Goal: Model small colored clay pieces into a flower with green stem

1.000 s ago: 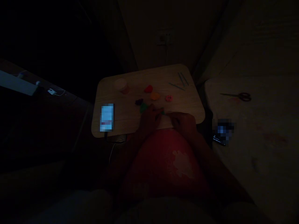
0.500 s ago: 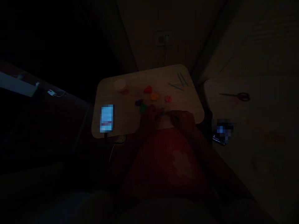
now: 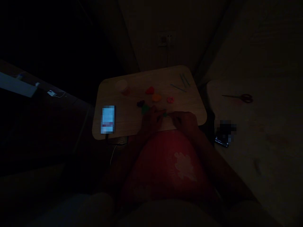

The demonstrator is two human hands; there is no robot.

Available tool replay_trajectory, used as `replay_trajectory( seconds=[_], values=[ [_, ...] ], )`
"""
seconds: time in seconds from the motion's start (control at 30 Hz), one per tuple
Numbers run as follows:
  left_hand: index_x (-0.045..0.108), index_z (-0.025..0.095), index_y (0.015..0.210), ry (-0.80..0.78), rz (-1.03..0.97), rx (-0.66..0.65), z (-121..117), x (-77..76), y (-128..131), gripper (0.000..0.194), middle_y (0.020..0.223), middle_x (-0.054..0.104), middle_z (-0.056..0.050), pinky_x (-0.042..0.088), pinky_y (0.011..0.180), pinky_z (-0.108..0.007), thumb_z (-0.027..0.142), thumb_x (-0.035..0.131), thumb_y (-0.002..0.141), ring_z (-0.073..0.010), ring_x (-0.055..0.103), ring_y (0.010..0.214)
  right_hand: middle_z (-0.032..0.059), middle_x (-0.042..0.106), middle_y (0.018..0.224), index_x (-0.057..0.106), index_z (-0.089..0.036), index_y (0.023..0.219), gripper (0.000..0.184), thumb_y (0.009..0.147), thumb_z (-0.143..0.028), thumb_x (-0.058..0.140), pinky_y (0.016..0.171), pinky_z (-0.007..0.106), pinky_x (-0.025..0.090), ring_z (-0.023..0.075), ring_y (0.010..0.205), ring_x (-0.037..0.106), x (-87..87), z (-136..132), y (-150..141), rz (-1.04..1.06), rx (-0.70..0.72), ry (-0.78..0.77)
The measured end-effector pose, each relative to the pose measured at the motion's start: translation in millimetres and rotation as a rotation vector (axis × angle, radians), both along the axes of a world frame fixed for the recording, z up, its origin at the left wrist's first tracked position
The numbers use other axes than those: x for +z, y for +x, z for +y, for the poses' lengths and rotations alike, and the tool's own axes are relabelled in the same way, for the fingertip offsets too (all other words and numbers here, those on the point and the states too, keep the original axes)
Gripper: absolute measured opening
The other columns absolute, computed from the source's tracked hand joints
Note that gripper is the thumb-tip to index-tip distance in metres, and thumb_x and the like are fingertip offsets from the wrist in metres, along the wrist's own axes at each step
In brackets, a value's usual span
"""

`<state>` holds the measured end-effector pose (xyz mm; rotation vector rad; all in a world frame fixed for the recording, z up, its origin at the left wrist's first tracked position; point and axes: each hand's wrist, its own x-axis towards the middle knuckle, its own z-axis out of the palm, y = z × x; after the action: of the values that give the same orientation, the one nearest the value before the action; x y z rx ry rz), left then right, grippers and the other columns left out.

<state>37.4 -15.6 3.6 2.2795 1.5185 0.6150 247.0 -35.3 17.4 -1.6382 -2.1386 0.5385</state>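
The view is very dark. Near the front edge of the small wooden table [image 3: 132, 123], my left hand [image 3: 152, 119] has its fingers closed around a small dark-green lump [image 3: 165, 114], perhaps modelling clay. My right hand [image 3: 186, 121] comes from the other side, fingers pinched together, their tips close to the lump; what they hold is too dark to make out. Just past my left hand lies a larger green lump [image 3: 145, 109], with a dark lump [image 3: 140, 103] touching it. Beyond are a red lump [image 3: 150, 90], an orange lump [image 3: 156, 97] and a pinkish-red ring-like piece [image 3: 170, 100].
A pale tub [image 3: 121, 85] stands at the table's back left, and a lit phone [image 3: 108, 119] lies front left. Several thin sticks [image 3: 178, 88] lie back right. Scissors [image 3: 246, 98] rest on a pale surface to the right. A wall socket [image 3: 167, 38] is behind.
The picture has become slightly darker at the back. My hands and the small green lump stay almost in the same place.
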Motion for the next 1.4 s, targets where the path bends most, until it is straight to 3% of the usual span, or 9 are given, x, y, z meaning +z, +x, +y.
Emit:
replay_trajectory(
  seconds=[0.23,0.5,0.63,0.9,1.17,1.4],
  values=[
    [0.074,0.024,0.134,0.014,-0.005,-0.005,0.5,-0.6,0.8,0.039,0.105,0.062,-0.009,0.054,0.087,-0.036,0.022,0.059,0.098,-0.0218,0.061,0.092,0.0037,0.082,0.121,0.08,-0.029,0.126,0.036,0.1,-0.026,0.056,0.09,0.033,0.058,0.0259,0.108,0.079,-3.4,2.1,0.6,0.01,-0.02,0.019],
    [0.069,0.017,0.132,0.026,-0.029,0.017,-0.3,-2.4,1.6,0.037,0.129,0.069,-0.013,0.05,0.113,-0.045,0.02,0.061,0.096,-0.0283,0.062,0.125,0.0044,0.082,0.12,0.08,-0.028,0.126,0.035,0.099,-0.027,0.057,0.089,0.033,0.058,0.0259,0.105,0.08,0.8,1.7,0.2,-0.001,-0.034,-0.004],
    [0.071,0.017,0.129,0.033,-0.005,0.02,-0.6,-4.0,1.4,0.034,0.128,0.068,-0.014,0.052,0.109,-0.043,0.023,0.06,0.098,-0.0279,0.064,0.119,0.0047,0.082,0.121,0.081,-0.027,0.123,0.035,0.099,-0.025,0.055,0.09,0.033,0.058,0.0258,0.107,0.079,0.5,2.7,-0.6,0.045,-0.043,0.032],
    [0.07,0.018,0.13,0.031,-0.033,0.014,-0.6,-2.2,1.7,0.034,0.124,0.068,-0.013,0.053,0.106,-0.042,0.023,0.059,0.098,-0.027,0.065,0.115,0.0063,0.083,0.116,0.08,-0.028,0.125,0.035,0.101,-0.031,0.055,0.083,0.033,0.057,0.0274,0.099,0.08,-1.9,4.0,-2.8,-0.075,-0.071,0.028],
    [0.074,0.018,0.114,0.025,0.018,-0.016,-0.3,0.0,0.7,0.023,0.111,0.064,-0.011,0.055,0.093,-0.038,0.021,0.06,0.096,-0.024,0.064,0.099,0.0068,0.082,0.12,0.079,-0.026,0.127,0.037,0.103,-0.031,0.051,0.087,0.033,0.057,0.0259,0.104,0.079,1.3,4.5,-3.8,0.045,-0.091,0.028],
    [0.077,0.019,0.116,0.032,0.006,-0.028,-1.2,0.3,0.6,0.027,0.105,0.06,-0.009,0.055,0.089,-0.036,0.019,0.058,0.097,-0.0224,0.062,0.096,0.0095,0.085,0.106,0.079,-0.027,0.125,0.037,0.102,-0.036,0.052,0.077,0.033,0.055,0.0281,0.092,0.08,-0.9,8.8,-4.7,-0.115,-0.114,0.018]
  ],
)
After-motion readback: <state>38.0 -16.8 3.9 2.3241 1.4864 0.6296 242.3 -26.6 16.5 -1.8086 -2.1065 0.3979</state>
